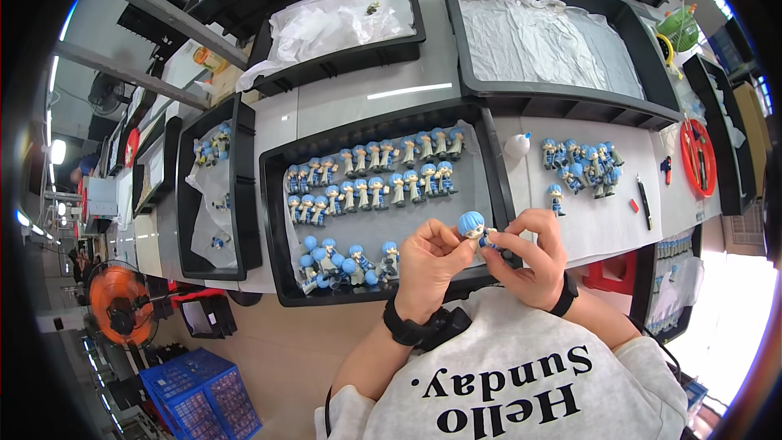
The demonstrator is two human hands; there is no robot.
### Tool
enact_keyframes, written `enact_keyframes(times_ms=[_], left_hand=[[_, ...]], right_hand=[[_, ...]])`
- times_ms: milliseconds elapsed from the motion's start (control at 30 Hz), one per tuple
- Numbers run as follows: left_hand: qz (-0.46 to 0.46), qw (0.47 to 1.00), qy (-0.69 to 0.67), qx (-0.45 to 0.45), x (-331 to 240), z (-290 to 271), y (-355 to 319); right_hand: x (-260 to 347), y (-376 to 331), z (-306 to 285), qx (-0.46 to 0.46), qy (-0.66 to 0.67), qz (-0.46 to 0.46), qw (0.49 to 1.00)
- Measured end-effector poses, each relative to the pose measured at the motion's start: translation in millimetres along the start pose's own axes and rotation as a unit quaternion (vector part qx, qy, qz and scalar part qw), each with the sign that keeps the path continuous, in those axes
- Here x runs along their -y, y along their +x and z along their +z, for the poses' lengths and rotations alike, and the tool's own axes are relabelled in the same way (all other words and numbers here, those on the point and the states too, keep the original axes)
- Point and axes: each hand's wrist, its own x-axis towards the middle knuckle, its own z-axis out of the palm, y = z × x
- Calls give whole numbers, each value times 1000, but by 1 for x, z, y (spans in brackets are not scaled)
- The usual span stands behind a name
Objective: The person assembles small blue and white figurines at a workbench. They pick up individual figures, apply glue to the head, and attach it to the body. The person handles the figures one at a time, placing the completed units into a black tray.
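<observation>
A small blue-haired figurine (472,225) is held upright between both hands, over the near right edge of a black tray (269,220). My left hand (430,265) pinches it from the left, thumb and finger near its head. From the right, my right hand (529,259) grips its body with thumb and fingertips, hiding most of the lower part. Inside the tray, similar figurines (375,192) lie in rows on a pale liner, and a looser heap of them (326,261) fills the near left corner.
More figurines (582,165) cluster on a white sheet at right, beside a white bottle (517,145), a black pen-like tool (644,202) and a red round dish (698,159). Lined black trays (562,102) stand behind; another tray (244,195) is at left. An orange fan (122,301) stands lower left.
</observation>
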Motion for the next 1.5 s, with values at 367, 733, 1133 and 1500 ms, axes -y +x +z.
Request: enact_keyframes(times_ms=[367,733,1133,1500], left_hand=[[-12,1000,18,-17,-5,7,5],[35,999,31,-1,-7,10,3],[52,998,29,13,-8,10,4],[71,996,60,-2,-12,14,5]], right_hand=[[4,-8,16,7,183,216,959],[4,-4,14,8,272,225,936],[2,0,13,12,320,218,922],[1,2,15,7,346,226,910]])
